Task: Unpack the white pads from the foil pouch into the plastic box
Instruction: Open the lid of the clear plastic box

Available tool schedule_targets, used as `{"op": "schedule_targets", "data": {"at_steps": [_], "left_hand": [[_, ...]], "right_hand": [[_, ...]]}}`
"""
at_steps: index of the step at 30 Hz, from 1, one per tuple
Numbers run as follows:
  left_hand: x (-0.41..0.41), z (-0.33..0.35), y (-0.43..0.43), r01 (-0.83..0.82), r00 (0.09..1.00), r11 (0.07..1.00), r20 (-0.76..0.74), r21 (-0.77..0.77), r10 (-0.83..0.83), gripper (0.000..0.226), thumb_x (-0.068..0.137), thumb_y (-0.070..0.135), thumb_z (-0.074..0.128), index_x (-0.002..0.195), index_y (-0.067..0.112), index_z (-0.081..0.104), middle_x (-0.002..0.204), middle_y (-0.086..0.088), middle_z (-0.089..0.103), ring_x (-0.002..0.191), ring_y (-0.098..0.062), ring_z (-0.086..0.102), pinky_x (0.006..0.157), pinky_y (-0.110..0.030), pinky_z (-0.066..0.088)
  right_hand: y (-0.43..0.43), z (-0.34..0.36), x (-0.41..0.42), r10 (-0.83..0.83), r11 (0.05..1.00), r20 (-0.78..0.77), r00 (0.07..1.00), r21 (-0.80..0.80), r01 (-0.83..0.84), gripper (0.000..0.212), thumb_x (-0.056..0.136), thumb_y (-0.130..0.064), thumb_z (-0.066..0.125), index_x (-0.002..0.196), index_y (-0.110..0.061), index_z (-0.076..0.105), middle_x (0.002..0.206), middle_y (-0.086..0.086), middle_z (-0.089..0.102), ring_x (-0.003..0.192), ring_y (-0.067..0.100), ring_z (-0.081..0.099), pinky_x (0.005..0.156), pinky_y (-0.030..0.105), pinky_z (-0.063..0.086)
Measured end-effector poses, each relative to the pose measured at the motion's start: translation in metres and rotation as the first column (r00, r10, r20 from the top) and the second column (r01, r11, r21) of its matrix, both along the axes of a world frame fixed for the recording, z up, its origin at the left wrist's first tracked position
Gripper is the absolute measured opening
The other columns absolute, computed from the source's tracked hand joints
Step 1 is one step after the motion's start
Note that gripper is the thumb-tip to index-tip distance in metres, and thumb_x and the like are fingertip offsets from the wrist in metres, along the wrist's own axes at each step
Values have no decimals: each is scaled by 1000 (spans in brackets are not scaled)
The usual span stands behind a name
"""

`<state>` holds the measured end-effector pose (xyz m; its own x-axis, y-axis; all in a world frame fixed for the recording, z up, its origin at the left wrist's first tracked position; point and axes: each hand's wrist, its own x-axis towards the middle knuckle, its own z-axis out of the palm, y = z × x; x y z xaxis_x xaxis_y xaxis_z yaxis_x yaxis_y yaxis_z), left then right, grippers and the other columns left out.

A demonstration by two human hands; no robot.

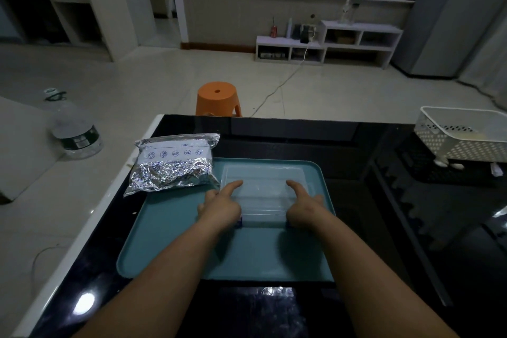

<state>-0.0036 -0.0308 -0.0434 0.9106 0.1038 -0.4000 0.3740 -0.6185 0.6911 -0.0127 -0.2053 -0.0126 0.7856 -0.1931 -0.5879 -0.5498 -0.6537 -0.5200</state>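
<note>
A clear plastic box (264,175) with its lid on sits on the far right part of a teal tray (175,241). My left hand (219,207) grips the box's near left corner, index finger stretched flat over the lid. My right hand (303,208) does the same at the near right corner. Small blue clips show under both hands at the box's near edge. A crinkled silver foil pouch (174,163) with a white printed label lies to the left of the box, partly on the tray's far left corner. No white pads are visible.
The tray rests on a glossy black table (384,200). A white perforated basket (463,134) stands at the table's far right. Beyond the far edge are an orange stool (218,97) and, on the left, a large water bottle (75,129).
</note>
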Motion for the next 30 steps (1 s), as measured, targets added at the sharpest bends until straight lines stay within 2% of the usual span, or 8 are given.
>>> {"op": "schedule_targets", "data": {"at_steps": [5,10,19,21,23,26,28,30], "left_hand": [[6,10,6,-202,978,938,-13,-280,207,73,68,13,58,135,30,34,113,-9,54,104,-37,56,80,-34,46],[4,13,7,-281,951,929,61,-240,304,24,55,27,55,71,8,59,78,-15,62,67,-27,53,66,-33,42],[4,26,5,-171,940,971,270,-164,211,20,82,36,60,69,22,56,78,-1,61,79,-24,59,84,-38,50],[6,32,6,-138,924,966,324,-217,205,17,82,39,60,77,24,64,80,-1,64,81,-22,61,87,-42,51],[12,40,8,-83,918,946,346,-313,195,45,77,43,58,112,17,69,106,-3,70,101,-23,64,95,-45,50],[18,51,16,50,908,889,390,-455,149,74,87,21,55,152,35,22,149,4,42,128,-13,43,99,-34,46],[23,53,23,76,891,923,441,-376,106,76,90,8,53,152,38,19,155,4,31,127,-10,37,73,-8,48],[27,46,30,59,885,979,463,-197,40,70,87,8,56,149,31,32,152,-1,37,126,-15,42,66,-12,47]], "right_hand": [[-9,5,-3,-17,998,62,998,-55,20,88,87,-18,56,155,-30,1,145,20,38,122,37,51,104,46,44],[-17,20,-12,77,926,116,990,-377,-27,43,89,-26,51,125,-3,58,123,17,62,105,32,61,80,30,45],[-18,35,-12,52,906,262,964,-418,65,48,96,-39,41,114,0,63,108,18,64,88,30,56,72,31,42],[-21,38,-11,-19,919,389,921,-355,169,48,97,-41,40,112,0,61,113,20,64,85,30,54,72,31,40],[-22,40,-8,-138,957,525,840,-150,250,59,99,-47,40,135,-1,48,130,20,59,105,33,57,83,35,43],[-19,43,-5,-174,983,644,745,76,165,79,98,-46,47,156,-21,-1,155,6,36,137,27,41,107,39,35],[-20,40,-4,-92,993,660,745,11,113,79,97,-40,52,156,-24,2,157,6,32,135,25,42,107,39,36],[-20,33,-2,-3,996,590,807,-74,58,63,96,-36,54,151,-21,26,147,7,45,118,20,51,97,37,43]]}}
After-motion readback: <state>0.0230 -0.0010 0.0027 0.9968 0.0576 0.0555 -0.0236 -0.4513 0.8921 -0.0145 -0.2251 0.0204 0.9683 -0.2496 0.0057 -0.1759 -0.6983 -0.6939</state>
